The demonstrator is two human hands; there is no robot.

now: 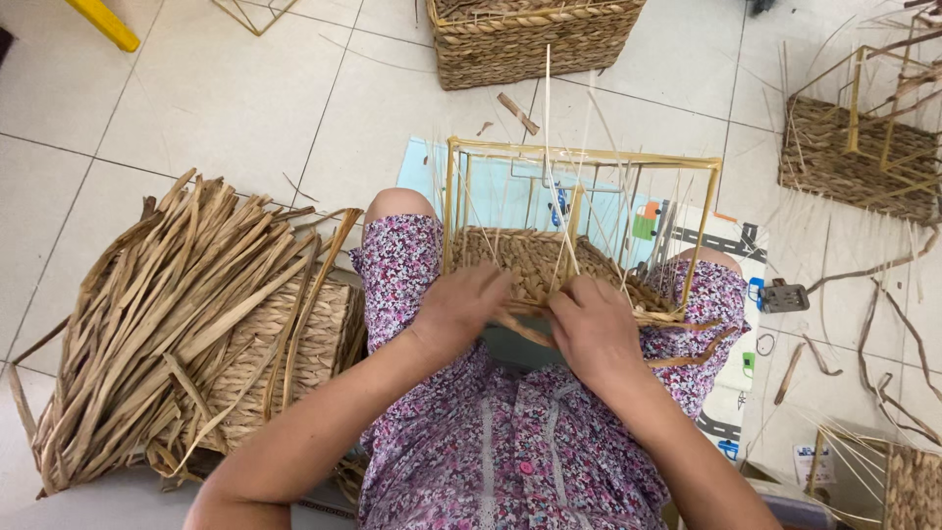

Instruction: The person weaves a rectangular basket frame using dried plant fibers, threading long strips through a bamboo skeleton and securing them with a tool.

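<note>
Your left hand (459,309) and right hand (594,329) meet at frame centre, both grips closed on flat straw strands (520,324) at the near edge of the half-woven basket (535,260) on your lap. Its wire frame (589,157) stands upright above. Straw bundle (167,314) lies left; finished basket (530,39) top centre.

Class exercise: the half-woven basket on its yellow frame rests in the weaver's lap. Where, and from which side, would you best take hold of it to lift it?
Probably by the top rail of the yellow frame, from above at the far side. The rail is bare and rigid there; thin upright stakes crowd the inside, and the left hand and right hand occupy the near woven edge.
</note>
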